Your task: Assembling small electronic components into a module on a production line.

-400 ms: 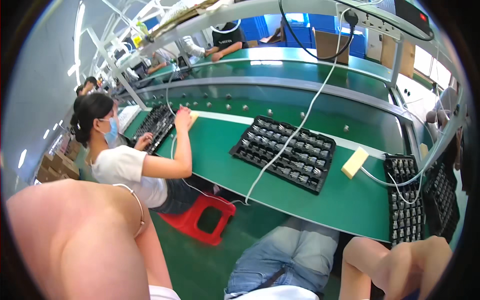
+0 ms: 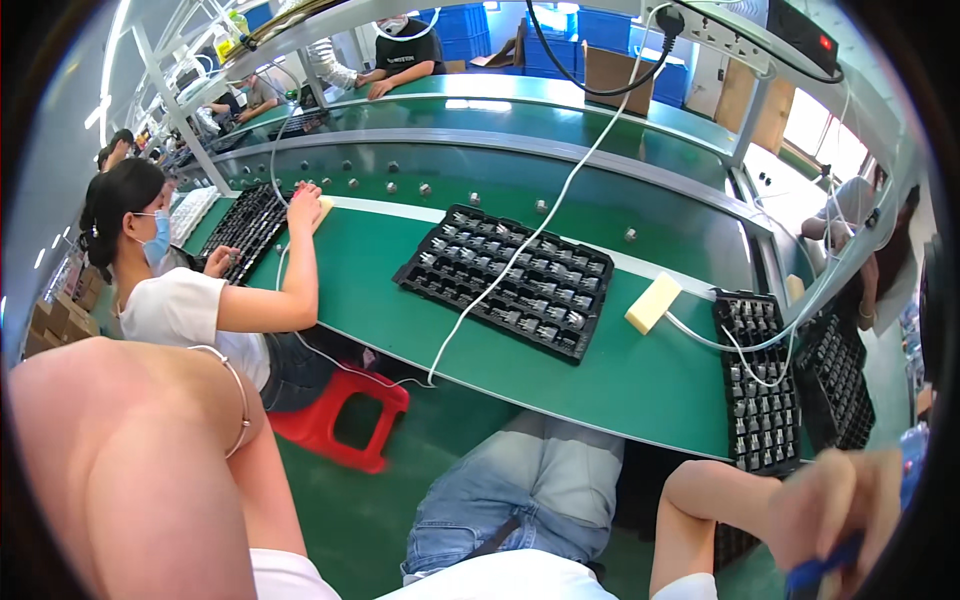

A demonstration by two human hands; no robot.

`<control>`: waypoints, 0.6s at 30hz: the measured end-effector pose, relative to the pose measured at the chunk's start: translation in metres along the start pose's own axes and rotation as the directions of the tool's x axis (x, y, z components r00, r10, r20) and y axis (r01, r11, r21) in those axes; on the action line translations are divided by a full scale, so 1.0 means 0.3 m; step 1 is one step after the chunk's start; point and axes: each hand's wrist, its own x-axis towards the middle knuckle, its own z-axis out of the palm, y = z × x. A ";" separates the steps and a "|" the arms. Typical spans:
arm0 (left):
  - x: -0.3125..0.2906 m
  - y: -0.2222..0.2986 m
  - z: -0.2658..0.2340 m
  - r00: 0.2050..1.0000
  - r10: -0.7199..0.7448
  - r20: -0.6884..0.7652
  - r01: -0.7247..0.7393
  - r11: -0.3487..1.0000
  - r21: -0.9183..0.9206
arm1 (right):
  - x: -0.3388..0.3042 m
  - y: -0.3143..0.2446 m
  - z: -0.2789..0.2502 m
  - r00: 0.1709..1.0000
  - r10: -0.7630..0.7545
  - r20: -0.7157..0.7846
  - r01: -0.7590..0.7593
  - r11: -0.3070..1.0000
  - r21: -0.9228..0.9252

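My left hand point(image 2: 120, 430) looms very close at the lower left. A thin bracelet circles its wrist, and its fingers are out of sight. At the lower right my right hand point(image 2: 835, 510) is raised near the picture's edge, blurred, with its fingers curled. Something blue point(image 2: 825, 568) shows at these fingers, too smeared to name. The right forearm passes in front of a black compartment tray point(image 2: 758, 385) of small metal parts at the bench's right end. Another black tray point(image 2: 510, 282) of such parts lies mid-bench, with a pale yellow block point(image 2: 653, 303) to its right.
The green bench point(image 2: 370, 255) runs across in front of me. A white cable point(image 2: 545, 220) hangs over the middle tray. To the left a masked co-worker point(image 2: 175, 270) handles another tray, near a red stool point(image 2: 345, 420). A metal frame with a socket strip point(image 2: 735, 40) spans overhead.
The view has swung right, so the bench and trays sit further left. My right hand has turned, and more blue shows at its fingers. The left hand stays close to the camera.
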 end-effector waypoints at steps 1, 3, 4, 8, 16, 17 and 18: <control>-0.008 0.004 0.000 1.000 -0.023 0.011 0.023 1.000 0.010 | -0.016 0.045 -0.068 0.993 -0.046 0.109 0.078 0.949 -0.306; -0.008 0.021 0.000 0.998 -0.053 0.020 0.052 0.998 0.046 | -0.004 0.034 -0.149 0.992 0.128 0.001 -0.114 0.885 -0.451; -0.011 0.029 0.008 0.997 -0.066 0.029 0.064 0.996 0.070 | -0.012 0.011 -0.220 0.979 0.188 -0.072 -0.200 0.866 -0.458; -0.030 0.050 -0.025 0.985 -0.100 0.143 0.074 0.981 0.178 | -0.026 0.067 -0.559 0.988 0.106 -0.116 -0.155 0.788 -0.595; -0.418 0.166 0.661 0.874 0.450 0.183 0.011 0.359 -0.933 | -0.169 0.078 -1.106 0.863 -0.016 -0.505 -0.496 0.169 -0.852; -0.487 0.141 0.759 0.867 0.393 0.307 0.105 0.457 -0.883 | -0.192 0.054 -1.141 0.860 -0.020 -0.510 -0.490 0.246 -0.836; -0.523 0.139 0.853 0.872 0.262 0.414 0.243 0.502 -0.830 | -0.221 0.003 -1.217 0.868 -0.064 -0.493 -0.459 0.277 -0.844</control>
